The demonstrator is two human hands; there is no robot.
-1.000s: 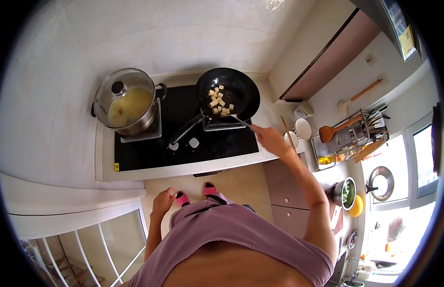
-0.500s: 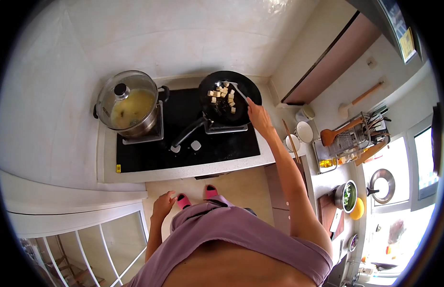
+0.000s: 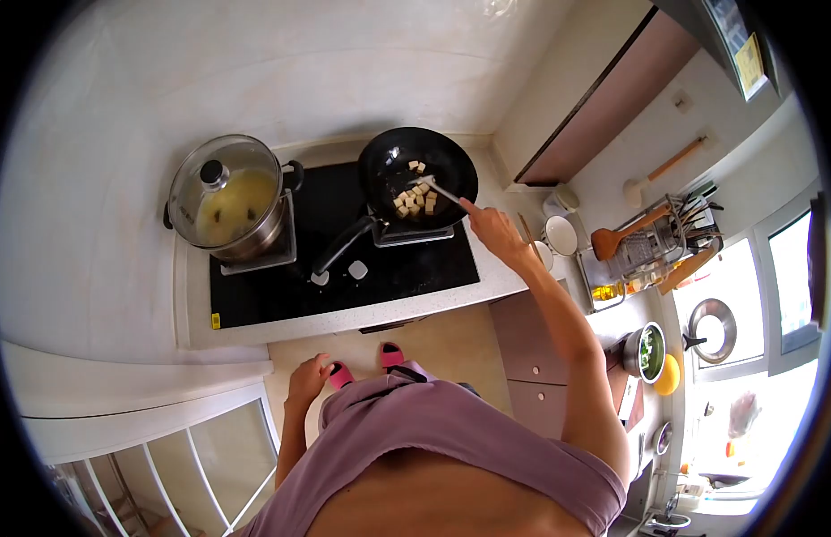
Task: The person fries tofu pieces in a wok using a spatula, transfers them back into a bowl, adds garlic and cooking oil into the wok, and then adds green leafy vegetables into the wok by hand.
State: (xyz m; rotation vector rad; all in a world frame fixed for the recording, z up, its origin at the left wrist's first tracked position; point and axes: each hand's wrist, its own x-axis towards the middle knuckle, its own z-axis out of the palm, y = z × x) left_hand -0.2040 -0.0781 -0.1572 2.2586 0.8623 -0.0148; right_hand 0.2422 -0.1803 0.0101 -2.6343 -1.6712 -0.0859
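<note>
My right hand [image 3: 496,233] grips the handle of a spatula [image 3: 445,191], whose light head is among the pale cubes, which look like tofu [image 3: 408,200]. They lie in a black wok [image 3: 451,161] on the right burner; most are bunched near its front side, with a few farther back. The wok's long handle [image 3: 344,244] points toward the front left, and no hand is on it. My left hand [image 3: 306,380] hangs beside my body, away from the stove, its fingers loosely bent and holding nothing visible.
A glass-lidded pot [image 3: 259,240] with yellowish liquid stands on the left of the black cooktop [image 3: 335,300]. Right of the wok are white bowls [image 3: 560,235] and chopsticks [image 3: 528,231]. Farther right are a utensil rack [image 3: 644,255] and a metal bowl of chopped greens [image 3: 646,352].
The spatula head has moved from the wok's far side toward its front, and the cubes are now gathered nearer the front. My left hand has stayed by my side.
</note>
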